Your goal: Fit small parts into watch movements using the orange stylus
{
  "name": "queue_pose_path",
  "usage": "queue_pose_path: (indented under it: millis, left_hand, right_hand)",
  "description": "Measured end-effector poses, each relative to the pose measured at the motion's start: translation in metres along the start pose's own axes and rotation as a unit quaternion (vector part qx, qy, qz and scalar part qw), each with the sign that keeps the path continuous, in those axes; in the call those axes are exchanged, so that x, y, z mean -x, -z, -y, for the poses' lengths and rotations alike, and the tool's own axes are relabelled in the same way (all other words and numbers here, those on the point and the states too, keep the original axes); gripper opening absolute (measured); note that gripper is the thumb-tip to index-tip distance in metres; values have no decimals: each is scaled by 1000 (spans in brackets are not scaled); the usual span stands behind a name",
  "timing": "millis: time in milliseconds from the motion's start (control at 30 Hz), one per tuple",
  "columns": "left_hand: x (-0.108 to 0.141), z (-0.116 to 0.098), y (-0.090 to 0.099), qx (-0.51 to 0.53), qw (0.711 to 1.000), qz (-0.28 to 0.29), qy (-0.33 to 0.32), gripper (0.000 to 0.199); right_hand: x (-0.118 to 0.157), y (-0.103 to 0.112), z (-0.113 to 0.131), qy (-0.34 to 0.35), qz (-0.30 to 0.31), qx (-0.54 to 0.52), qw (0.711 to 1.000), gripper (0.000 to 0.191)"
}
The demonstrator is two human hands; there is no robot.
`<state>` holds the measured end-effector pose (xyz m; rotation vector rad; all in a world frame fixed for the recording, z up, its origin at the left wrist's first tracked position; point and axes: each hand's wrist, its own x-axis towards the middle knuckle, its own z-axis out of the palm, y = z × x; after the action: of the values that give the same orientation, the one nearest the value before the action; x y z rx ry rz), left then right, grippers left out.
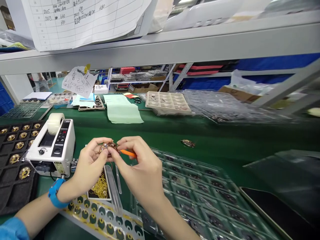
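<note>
My left hand holds a round, bronze-coloured watch case between thumb and fingers, above the green bench. From the other side, the fingertips of my right hand press on the same case. An orange stick-like tool lies within the right hand's curled fingers; its tip is hidden. Beneath the hands is a small box of tiny yellow parts, with a clear plastic strip beside it. Another bronze-rimmed round piece lies on the bench to the right.
A white tape dispenser and a black tray of gold round parts stand left. Clear trays of dark discs spread right, near a dark flat device. A sticker sheet lies in front. A grey shelf beam crosses overhead.
</note>
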<state>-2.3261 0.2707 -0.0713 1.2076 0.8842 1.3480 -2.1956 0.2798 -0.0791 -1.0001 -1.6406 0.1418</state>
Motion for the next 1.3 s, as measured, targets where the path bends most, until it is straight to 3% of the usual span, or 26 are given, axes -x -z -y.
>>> queue_pose_path:
  millis: [100, 200, 400, 567, 633, 733, 867, 933, 1033, 1167, 1300]
  left_hand:
    - [0, -1, 1, 21, 1000, 4, 6, 32]
    - [2, 0, 0, 23, 1000, 7, -4, 32]
    - [6, 7, -3, -20, 999, 6, -26, 25]
    - [-7, 6, 10, -200, 978, 32, -51, 8]
    - [-13, 3, 15, -239, 968, 15, -76, 9]
    - [-20, 0, 20, -201, 976, -36, -78, 12]
    - [-19, -2, 20, -79, 996, -51, -8, 18]
    - [-16, -4, 17, -43, 998, -43, 11, 21]
    - [-9, -9, 12, -7, 1000, -18, 21, 21]
    - [2, -13, 5, 13, 999, 19, 22, 19]
    - [10, -12, 2, -26, 1000, 9, 2, 20]
  right_hand:
    - [-1, -1, -3, -2, -9, 16, 1000, 10]
    - [-5, 2, -2, 3, 49, -13, 999, 2]
    - [-11, 7, -1, 5, 98, -51, 994, 20]
    - [-13, 3, -10, 39, 98, -19, 994, 16]
    - [-12, 3, -10, 66, 84, -8, 994, 8]
    - [-9, 6, -5, 124, 12, -1, 992, 13]
    - [-2, 10, 3, 249, -81, 53, 964, 15]
    - [0, 9, 3, 293, -86, 114, 946, 13]
    - [0, 4, 0, 292, -80, 158, 940, 11]
    - [-4, 1, -6, 269, -69, 121, 953, 13]
    - [-6, 2, -7, 287, -51, 101, 951, 13]
